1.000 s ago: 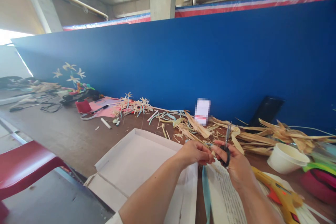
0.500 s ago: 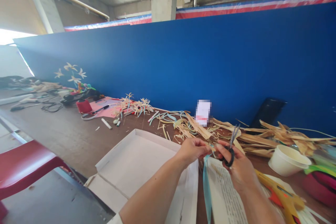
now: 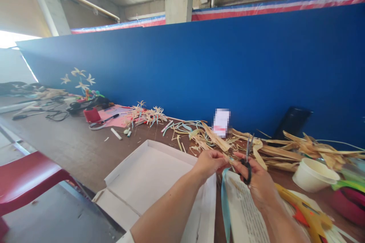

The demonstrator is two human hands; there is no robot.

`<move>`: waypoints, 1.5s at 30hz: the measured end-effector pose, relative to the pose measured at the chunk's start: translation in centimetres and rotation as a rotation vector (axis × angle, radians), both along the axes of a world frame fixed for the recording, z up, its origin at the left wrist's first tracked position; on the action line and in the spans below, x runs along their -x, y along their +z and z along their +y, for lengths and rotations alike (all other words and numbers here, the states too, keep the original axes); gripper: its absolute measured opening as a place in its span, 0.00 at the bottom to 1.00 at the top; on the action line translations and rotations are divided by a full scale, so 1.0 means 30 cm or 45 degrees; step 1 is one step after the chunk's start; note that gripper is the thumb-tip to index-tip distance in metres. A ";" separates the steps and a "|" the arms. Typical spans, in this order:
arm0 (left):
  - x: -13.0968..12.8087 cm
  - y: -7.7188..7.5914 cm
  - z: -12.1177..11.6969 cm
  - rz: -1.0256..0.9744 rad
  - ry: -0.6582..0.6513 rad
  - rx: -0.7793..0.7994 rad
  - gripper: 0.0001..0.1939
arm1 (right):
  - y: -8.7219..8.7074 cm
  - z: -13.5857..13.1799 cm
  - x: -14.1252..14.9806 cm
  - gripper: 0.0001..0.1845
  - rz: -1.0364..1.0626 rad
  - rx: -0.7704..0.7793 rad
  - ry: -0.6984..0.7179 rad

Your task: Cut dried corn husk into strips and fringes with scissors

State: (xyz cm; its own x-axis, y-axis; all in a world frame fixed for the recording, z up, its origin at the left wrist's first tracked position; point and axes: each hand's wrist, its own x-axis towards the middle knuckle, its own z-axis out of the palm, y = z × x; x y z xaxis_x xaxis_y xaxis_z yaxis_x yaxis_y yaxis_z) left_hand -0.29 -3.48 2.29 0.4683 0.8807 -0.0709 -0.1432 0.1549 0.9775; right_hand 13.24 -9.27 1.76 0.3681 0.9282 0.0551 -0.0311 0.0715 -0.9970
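My left hand (image 3: 211, 163) is closed, thumb and fingers pinching one end of a small piece with pale husk and light blue on it, too small to make out fully. My right hand (image 3: 253, 174) has a pair of scissors (image 3: 248, 163) with black handles hooked on its fingers, blades pointing up. The right fingertips also touch the small piece, close to the left fingertips. Just below hangs a light blue ribbon (image 3: 225, 205), beside a printed sheet (image 3: 245, 209) on the table.
An open white box (image 3: 159, 174) lies under my left forearm. Dried husks (image 3: 213, 134) and strips run along the blue partition (image 3: 182, 68). To the right are a cream tub (image 3: 315, 174) and a yellow glue gun (image 3: 308, 212). Husk flowers (image 3: 155, 114) lie farther left, near a red chair (image 3: 31, 182).
The scissors have turned slightly more upright in my right hand. Both hands stay together, and the view has shifted a little.
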 end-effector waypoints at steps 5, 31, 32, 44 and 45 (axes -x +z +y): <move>-0.009 0.001 -0.009 -0.094 0.060 0.102 0.15 | 0.001 -0.001 0.011 0.27 0.007 0.034 0.098; 0.004 0.016 -0.008 -0.104 0.060 0.023 0.17 | -0.001 -0.009 0.018 0.25 -0.208 0.161 0.234; 0.011 0.021 -0.003 -0.079 0.077 0.031 0.16 | 0.000 -0.012 0.016 0.25 -0.227 0.177 0.273; 0.071 0.032 0.048 0.181 0.113 -0.253 0.08 | 0.028 -0.038 0.013 0.25 -0.364 0.242 0.511; 0.075 0.034 0.049 0.185 0.094 -0.256 0.08 | 0.026 -0.037 0.010 0.24 -0.381 0.246 0.519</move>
